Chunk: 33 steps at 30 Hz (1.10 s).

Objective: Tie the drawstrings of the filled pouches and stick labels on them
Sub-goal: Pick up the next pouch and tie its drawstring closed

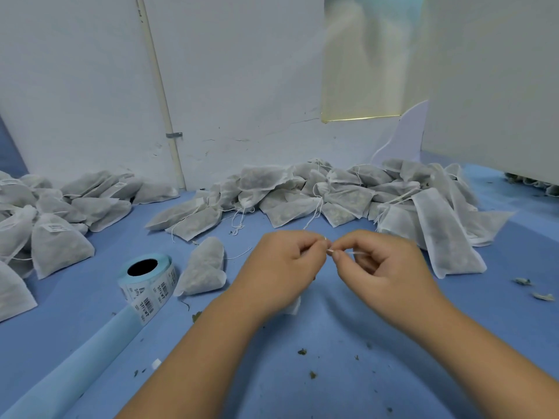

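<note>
Nearest, dry green crumbs (302, 352) lie scattered on the blue surface (332, 388) between the two bare forearms. A pale blue backing strip (75, 367) runs from the lower left corner up to a roll of labels (148, 279). The labels carry black barcodes and short printed lines too small to read.

In the middle, the left hand (281, 267) and right hand (384, 267) meet fingertip to fingertip. Each grip is curled, with thumb and forefinger pinching a thin white drawstring (352, 252) between them. The pouch (293, 306) being tied is mostly hidden under the left hand, and only a white corner shows below the wrist. Just left of that hand, beside the roll, a single filled pouch (204, 267) lies with a loose string trailing.

To the right, one long flat pouch (447, 237) reaches toward the hands, and two small scraps (521, 281) lie near the right edge. Open blue surface remains in front of and to the right of the hands.

Farther off, a heap of filled pouches (332, 192) with loose strings spreads along the foot of the wall. At far left a second heap (60, 237) holds pouches with white labels stuck on, their print unreadable. Behind stand a scuffed white wall (242, 86), a clamped pipe (163, 95) and a white panel (499, 86) at right.
</note>
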{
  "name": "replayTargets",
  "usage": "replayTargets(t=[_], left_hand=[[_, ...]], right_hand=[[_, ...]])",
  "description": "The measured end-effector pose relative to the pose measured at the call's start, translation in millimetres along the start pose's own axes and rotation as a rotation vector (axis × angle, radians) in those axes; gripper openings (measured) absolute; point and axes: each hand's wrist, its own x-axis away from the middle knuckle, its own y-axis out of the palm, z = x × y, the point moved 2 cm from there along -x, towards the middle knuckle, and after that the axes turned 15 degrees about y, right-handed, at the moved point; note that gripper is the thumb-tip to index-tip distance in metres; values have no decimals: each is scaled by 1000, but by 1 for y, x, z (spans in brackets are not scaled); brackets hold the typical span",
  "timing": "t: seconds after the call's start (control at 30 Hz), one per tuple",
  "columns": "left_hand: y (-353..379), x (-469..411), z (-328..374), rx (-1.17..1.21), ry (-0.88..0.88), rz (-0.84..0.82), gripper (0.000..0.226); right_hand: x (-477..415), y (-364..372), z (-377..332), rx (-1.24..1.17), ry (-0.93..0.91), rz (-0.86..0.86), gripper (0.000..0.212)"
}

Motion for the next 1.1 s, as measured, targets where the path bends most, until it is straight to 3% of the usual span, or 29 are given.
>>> replayTargets(t=[0.2, 0.33, 0.43, 0.57, 0.73, 0.87, 1.1], left_hand=[[2, -1, 4, 119, -66, -145, 32], [2, -2, 4, 490, -232, -105, 39], [0, -2, -1, 819, -344, -51, 37], [0, -1, -6, 1028, -397, -35, 19], [2, 1, -10, 1117, -378, -103, 21], [3, 2, -11, 1112, -348, -175, 24], [1, 0, -6, 978, -325, -247, 26]], right_hand=[[-3, -3, 5, -125, 73, -12, 10], [-5, 1, 12, -182, 216, -60, 15], [-5, -1, 7, -54, 133, 39, 20], [-3, -7, -1, 70, -24, 115, 27], [3, -2, -11, -50, -31, 12, 11], [5, 4, -11, -266, 141, -149, 25], [3, 3, -11, -407, 287, -257, 25]])
